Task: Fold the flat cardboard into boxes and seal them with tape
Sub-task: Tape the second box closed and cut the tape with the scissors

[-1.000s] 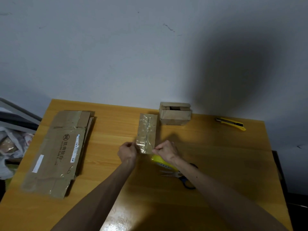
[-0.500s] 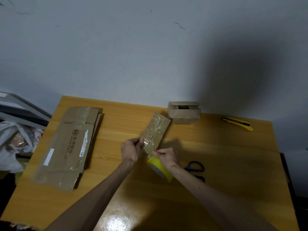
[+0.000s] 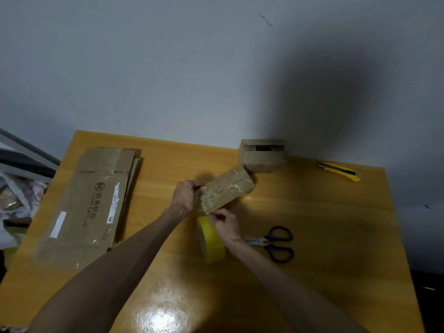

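A small flat cardboard piece, shiny with old tape, is tilted up and to the right above the table's middle. My left hand grips its left end. My right hand pinches its lower near corner. A yellow tape roll stands on edge just below, partly hidden by my right hand. A small folded box sits at the table's far edge against the wall. Large flattened cardboard lies in a stack on the left.
Blue-handled scissors lie right of the tape roll. A yellow utility knife rests at the far right. The wooden table ends at the wall behind. Bags and clutter sit off the left edge.
The small cardboard piece has been lifted off the table and turned clockwise, its far end now pointing right. Both hands moved with it, and the tape roll now shows more fully.
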